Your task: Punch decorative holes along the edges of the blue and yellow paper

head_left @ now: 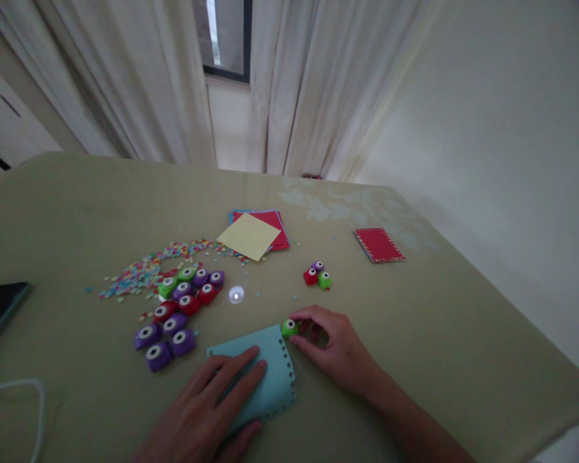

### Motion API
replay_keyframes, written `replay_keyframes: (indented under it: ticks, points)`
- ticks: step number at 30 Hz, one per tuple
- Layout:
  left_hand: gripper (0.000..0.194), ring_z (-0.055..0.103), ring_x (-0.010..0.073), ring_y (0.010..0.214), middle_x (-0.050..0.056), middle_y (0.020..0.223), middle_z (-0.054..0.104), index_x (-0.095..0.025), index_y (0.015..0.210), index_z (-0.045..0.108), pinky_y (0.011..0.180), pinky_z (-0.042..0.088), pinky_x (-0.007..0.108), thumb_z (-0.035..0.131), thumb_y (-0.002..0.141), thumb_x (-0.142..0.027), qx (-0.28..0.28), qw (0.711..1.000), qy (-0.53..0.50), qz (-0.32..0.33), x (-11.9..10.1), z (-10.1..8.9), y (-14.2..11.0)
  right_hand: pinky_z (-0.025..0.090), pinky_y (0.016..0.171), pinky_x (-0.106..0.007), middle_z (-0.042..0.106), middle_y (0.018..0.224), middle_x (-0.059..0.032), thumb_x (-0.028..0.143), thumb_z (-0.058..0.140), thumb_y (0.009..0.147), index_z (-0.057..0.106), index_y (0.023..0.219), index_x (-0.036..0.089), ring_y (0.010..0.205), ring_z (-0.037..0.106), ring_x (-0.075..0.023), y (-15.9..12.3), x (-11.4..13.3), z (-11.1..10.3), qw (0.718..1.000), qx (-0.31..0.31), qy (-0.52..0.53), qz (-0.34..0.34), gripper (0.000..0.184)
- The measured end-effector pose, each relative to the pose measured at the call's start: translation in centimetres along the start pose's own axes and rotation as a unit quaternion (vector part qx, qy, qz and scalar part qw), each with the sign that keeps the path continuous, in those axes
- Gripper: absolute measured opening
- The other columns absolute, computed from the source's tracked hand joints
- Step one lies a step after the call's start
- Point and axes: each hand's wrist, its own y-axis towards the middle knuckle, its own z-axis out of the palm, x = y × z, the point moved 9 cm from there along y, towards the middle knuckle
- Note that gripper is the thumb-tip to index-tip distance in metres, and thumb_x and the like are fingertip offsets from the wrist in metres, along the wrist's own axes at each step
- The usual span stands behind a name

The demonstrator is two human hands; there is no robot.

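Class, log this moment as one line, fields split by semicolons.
left hand: resting on blue paper; right hand: holding green punch at paper's corner; paper: right edge punched; nearby: confetti, yellow sheet

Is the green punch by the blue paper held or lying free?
Held: the right hand has the green punch between thumb and fingertips, at a corner of the blue paper.

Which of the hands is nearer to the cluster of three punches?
Right. The right hand, pinching a green punch, is just on the near side of the cluster. The left hand lies on the blue sheet, farther left and closer to the body.
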Motion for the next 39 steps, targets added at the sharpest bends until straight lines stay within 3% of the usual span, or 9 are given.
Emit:
replay_keyframes:
  ticks: [10, 20, 28, 39]
  points:
    - [0.047, 0.072, 0.0212, 0.121, 0.002, 0.148, 0.073, -0.024, 0.154, 0.064, 0.105, 0.058, 0.026, 0.051, 0.115, -0.046, -0.016, 1.000, 0.011, 0.003, -0.2, -0.7, 0.6, 0.060, 0.079, -0.031, 0.081, 0.099, -0.0052, 0.029, 0.083, 0.094, 0.079, 0.116, 0.022, 0.083, 0.075, -0.0200, 0.0, 0.0, 0.0, 1.000, -0.001, 0.009, -0.002, 0.024]
    - [0.045, 0.069, 0.0210, 0.119, 0.002, 0.146, 0.074, -0.023, 0.150, 0.067, 0.104, 0.054, 0.027, 0.050, 0.115, -0.046, -0.019, 0.999, 0.030, 0.036, -0.9, -0.5, 0.5, 0.058, 0.089, -0.033, 0.081, 0.109, -0.0068, 0.025, 0.083, 0.096, 0.081, 0.119, 0.023, 0.098, 0.075, -0.0225, 0.0, 0.4, 0.4, 0.999, 0.024, -0.008, -0.034, 0.023]
    - [0.044, 0.065, 0.0226, 0.120, -0.001, 0.151, 0.071, -0.025, 0.147, 0.069, 0.103, 0.050, 0.032, 0.049, 0.115, -0.048, -0.023, 0.997, 0.065, 0.042, -1.0, -0.7, 0.7, 0.059, 0.078, -0.028, 0.079, 0.104, -0.0054, 0.025, 0.081, 0.096, 0.080, 0.117, 0.021, 0.087, 0.075, -0.0186, 0.0, 0.0, -0.3, 1.000, 0.012, 0.028, -0.001, 0.022]
    - [0.043, 0.066, 0.0224, 0.115, -0.001, 0.146, 0.074, -0.025, 0.143, 0.071, 0.099, 0.050, 0.033, 0.044, 0.118, -0.046, -0.033, 0.997, 0.060, 0.032, -0.9, -1.1, 0.8, 0.061, 0.079, -0.029, 0.080, 0.103, -0.0059, 0.027, 0.083, 0.093, 0.078, 0.115, 0.020, 0.086, 0.076, -0.0190, 0.1, -0.3, -0.2, 1.000, 0.010, 0.023, 0.005, 0.024]
